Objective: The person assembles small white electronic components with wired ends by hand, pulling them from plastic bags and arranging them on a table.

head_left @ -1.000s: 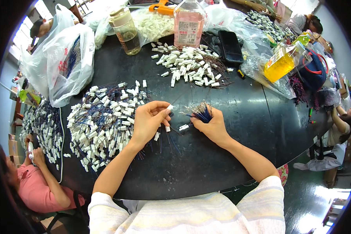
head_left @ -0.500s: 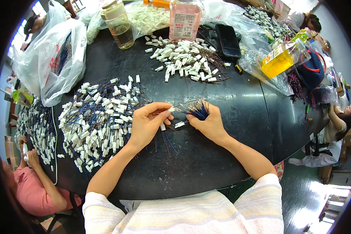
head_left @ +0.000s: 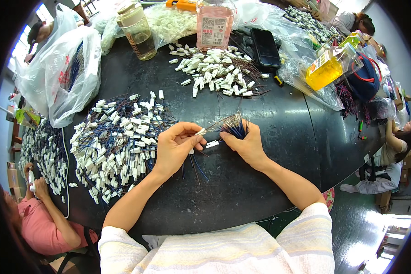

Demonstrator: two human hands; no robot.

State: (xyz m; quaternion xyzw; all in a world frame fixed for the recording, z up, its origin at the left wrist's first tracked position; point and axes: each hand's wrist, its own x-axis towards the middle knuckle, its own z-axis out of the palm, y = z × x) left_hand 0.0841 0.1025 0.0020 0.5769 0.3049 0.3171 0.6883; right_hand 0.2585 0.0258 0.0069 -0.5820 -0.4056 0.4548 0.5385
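Note:
My left hand (head_left: 174,147) pinches a small white plastic connector (head_left: 201,132) between thumb and fingertips. Gripped in my right hand (head_left: 247,145) is a bundle of thin dark blue wires (head_left: 237,131), its bare metal-tipped ends fanned out up and to the left. Those tips come close to the connector; whether one sits inside it I cannot make out. Just below, between my hands, shows another white connector (head_left: 212,144). Several loose blue and brown wires (head_left: 197,168) trail beneath my left hand, and its curled fingers are partly hidden.
A large heap of wired white connectors (head_left: 116,150) lies left, a smaller brown-wired pile (head_left: 223,75) ahead. Behind stand a glass bottle (head_left: 139,39), a pink bottle (head_left: 213,25) and a phone (head_left: 266,49); a yellow bottle (head_left: 324,71) lies right. A co-worker in pink (head_left: 48,219) sits left.
Both hands have shifted very slightly to the right in the picture. The left hand keeps its pinch on the connector, and the right hand still grips the wires.

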